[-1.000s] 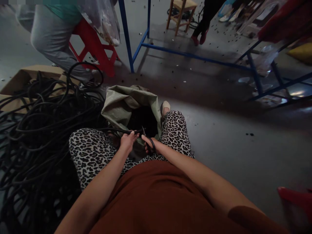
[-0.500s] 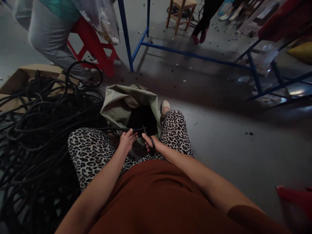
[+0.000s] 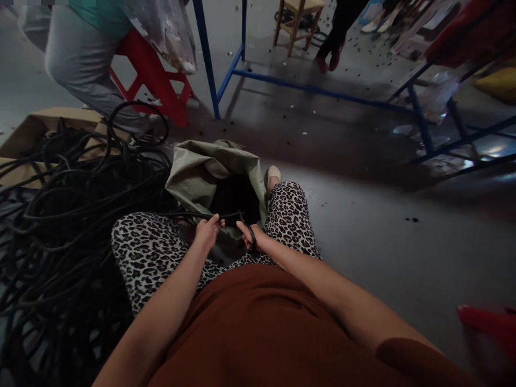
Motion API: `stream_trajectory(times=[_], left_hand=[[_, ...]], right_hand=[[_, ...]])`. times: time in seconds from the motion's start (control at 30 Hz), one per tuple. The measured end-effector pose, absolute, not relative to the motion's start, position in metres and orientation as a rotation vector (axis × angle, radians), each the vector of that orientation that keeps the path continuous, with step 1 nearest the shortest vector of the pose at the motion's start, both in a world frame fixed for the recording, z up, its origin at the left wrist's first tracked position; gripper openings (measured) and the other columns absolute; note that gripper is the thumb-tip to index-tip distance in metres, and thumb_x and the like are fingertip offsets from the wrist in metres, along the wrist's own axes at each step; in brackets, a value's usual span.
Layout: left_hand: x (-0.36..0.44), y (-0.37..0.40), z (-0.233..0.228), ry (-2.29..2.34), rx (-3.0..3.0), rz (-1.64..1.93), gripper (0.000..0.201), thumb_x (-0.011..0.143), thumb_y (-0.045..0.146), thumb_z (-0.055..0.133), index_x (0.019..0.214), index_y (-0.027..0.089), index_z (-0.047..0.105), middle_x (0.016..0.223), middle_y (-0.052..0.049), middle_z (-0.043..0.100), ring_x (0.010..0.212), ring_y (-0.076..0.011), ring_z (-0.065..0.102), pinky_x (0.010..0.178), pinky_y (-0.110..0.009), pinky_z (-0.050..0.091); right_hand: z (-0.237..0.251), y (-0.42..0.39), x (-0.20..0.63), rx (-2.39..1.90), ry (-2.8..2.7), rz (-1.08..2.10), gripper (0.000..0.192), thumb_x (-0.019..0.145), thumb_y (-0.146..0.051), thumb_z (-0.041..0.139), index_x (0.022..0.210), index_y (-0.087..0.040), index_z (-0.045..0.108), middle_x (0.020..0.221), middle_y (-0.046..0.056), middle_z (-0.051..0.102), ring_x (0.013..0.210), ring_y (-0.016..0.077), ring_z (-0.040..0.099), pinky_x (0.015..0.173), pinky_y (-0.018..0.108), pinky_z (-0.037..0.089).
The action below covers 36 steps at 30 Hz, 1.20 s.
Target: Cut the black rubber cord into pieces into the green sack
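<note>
A black rubber strip (image 3: 189, 214) runs from the left across my knee, and my left hand (image 3: 208, 230) pinches it close to its right end. My right hand (image 3: 250, 236) is closed round the black handles of a pair of scissors (image 3: 252, 236). The scissor blades point up and away from me, at the strip's end. Below both hands stands a wide-mouthed greenish woven sack (image 3: 193, 185) between my legs. Its inside is dark, and I cannot make out single pieces there.
Tangled black strips (image 3: 72, 215) heap on my left, partly over a cardboard box (image 3: 36, 126). A person in grey trousers (image 3: 80, 64) is beside a red stool (image 3: 147, 70). Ahead is a blue metal frame (image 3: 306, 88); another red plastic object (image 3: 484, 322) stands at lower right.
The scissor blades, spread apart before, now look closed together at the strip's end. My left hand has shifted very slightly left.
</note>
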<state>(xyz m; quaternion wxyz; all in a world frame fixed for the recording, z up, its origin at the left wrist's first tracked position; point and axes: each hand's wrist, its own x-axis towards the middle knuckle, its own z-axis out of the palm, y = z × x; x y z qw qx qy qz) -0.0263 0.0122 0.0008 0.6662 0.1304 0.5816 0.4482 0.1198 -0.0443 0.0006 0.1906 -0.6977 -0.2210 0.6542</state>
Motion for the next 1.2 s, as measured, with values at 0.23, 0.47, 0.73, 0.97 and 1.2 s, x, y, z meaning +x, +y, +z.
stream_trajectory(times=[0.23,0.47,0.73,0.97,1.2], left_hand=[[-0.028,0.013,-0.003,1.330,0.282,1.021,0.027,0.066,0.008,0.070,0.072,0.014,0.045,0.063,0.001,0.058,0.058,-0.0129,0.062,0.058,-0.026,0.052],[-0.030,0.017,-0.002,1.304,0.291,1.079,0.021,0.067,0.008,0.069,0.075,0.012,0.050,0.065,0.000,0.059,0.057,-0.0127,0.062,0.060,-0.027,0.052],[-0.029,0.014,0.001,1.290,0.325,1.081,0.019,0.067,0.010,0.069,0.076,0.013,0.052,0.069,-0.001,0.061,0.060,-0.0126,0.062,0.063,-0.029,0.051],[-0.025,0.009,0.000,1.269,0.358,1.021,0.021,0.065,0.012,0.071,0.079,0.011,0.055,0.071,-0.002,0.061,0.061,-0.0122,0.062,0.063,-0.028,0.051],[-0.022,0.005,0.004,1.255,0.360,0.987,0.025,0.063,0.013,0.071,0.081,0.012,0.054,0.071,-0.002,0.062,0.063,-0.0135,0.063,0.064,-0.027,0.051]], right_hand=[[0.004,-0.045,0.121,-2.009,-0.651,1.793,0.051,0.084,-0.061,0.052,0.062,-0.015,0.050,0.044,-0.002,0.045,0.029,0.0075,0.039,0.028,0.018,0.029],[0.006,-0.049,0.123,-1.906,-0.541,2.003,0.056,0.086,-0.068,0.040,0.073,-0.014,0.051,0.047,0.000,0.050,0.032,0.0111,0.049,0.028,0.018,0.032],[0.013,-0.048,0.120,-1.899,-0.599,2.061,0.057,0.085,-0.069,0.040,0.075,-0.014,0.051,0.050,0.001,0.054,0.034,0.0115,0.052,0.027,0.017,0.028],[0.013,-0.045,0.119,-1.900,-0.632,2.038,0.058,0.085,-0.069,0.040,0.074,-0.014,0.051,0.052,0.002,0.055,0.036,0.0115,0.052,0.028,0.017,0.027],[0.019,-0.044,0.120,-1.894,-0.586,2.012,0.059,0.086,-0.069,0.039,0.071,-0.013,0.051,0.049,0.002,0.053,0.034,0.0112,0.052,0.028,0.017,0.029]])
